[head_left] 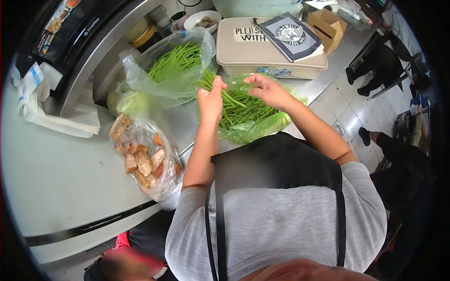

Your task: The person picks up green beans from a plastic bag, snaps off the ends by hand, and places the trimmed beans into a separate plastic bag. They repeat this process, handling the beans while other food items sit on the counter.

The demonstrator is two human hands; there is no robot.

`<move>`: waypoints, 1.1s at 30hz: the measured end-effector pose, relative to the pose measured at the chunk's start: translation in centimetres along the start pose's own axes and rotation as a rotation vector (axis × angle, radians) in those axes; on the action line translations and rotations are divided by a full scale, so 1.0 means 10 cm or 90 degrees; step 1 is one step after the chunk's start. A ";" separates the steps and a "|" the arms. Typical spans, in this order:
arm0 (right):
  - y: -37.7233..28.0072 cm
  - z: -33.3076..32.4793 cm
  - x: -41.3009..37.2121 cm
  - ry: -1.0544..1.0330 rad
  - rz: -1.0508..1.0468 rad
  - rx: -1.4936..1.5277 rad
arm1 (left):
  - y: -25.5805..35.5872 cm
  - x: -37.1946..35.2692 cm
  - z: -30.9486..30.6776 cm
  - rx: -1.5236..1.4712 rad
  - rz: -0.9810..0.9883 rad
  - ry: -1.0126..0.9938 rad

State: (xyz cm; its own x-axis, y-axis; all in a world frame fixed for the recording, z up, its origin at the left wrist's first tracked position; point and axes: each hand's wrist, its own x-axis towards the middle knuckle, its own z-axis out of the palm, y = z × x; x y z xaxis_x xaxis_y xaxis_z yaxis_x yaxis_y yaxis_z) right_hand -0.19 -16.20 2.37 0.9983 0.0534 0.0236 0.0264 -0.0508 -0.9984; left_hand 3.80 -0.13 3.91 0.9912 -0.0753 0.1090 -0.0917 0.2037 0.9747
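Note:
My left hand (210, 99) is closed around a small bunch of green beans (230, 99), whose ends stick out on both sides. To its right, my right hand (268, 92) is raised over a bag of cut green beans (248, 112), with its fingers curled and partly apart and nothing visible between them. Light green plastic surrounds the cut beans. Behind my left hand, a clear plastic bag (187, 84) holds long whole green beans (176, 61).
A beige lidded box (239, 51) carries a dark notebook (291, 37); a cardboard box (328, 30) stands beside it. A bag of brown root chunks (145, 161) lies on the left, near a white plastic bag (51, 103). People are at the lower left and right.

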 end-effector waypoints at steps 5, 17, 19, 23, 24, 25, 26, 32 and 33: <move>-0.10 0.06 -0.12 -0.070 0.040 -0.235 | -0.02 0.06 -0.03 0.025 0.067 0.038; -0.29 0.16 -0.07 -0.086 -0.054 0.159 | -0.19 -0.10 0.03 -0.167 -0.115 -0.073; -0.23 0.16 -0.06 -0.028 -0.093 0.083 | -0.14 -0.15 0.06 -0.159 -0.125 -0.089; -0.14 0.20 -0.05 -0.002 -0.060 0.145 | -0.10 -0.23 0.13 -0.153 -0.135 -0.158; -0.13 0.21 -0.05 -0.024 -0.036 0.179 | -0.11 -0.25 0.14 -0.177 -0.147 -0.173; -0.13 0.21 -0.05 -0.045 -0.012 0.213 | -0.12 -0.26 0.16 -0.201 -0.159 -0.189; -0.13 0.20 -0.06 -0.065 0.012 0.247 | -0.13 -0.27 0.16 -0.225 -0.171 -0.205; -0.17 -0.03 0.05 0.035 -0.130 -0.103 | -0.10 -0.21 0.09 -0.118 -0.200 -0.207; -0.23 -0.08 0.06 0.053 -0.312 -0.325 | -0.09 -0.20 0.07 -0.099 -0.194 -0.212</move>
State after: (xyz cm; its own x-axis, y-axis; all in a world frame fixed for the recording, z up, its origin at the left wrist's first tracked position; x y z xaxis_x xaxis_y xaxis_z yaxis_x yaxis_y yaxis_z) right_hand 0.37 -16.85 4.68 0.8656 0.1150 0.4873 0.4738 -0.5028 -0.7230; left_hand 1.85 -0.88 3.01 0.8835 -0.4585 -0.0963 0.2395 0.2652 0.9340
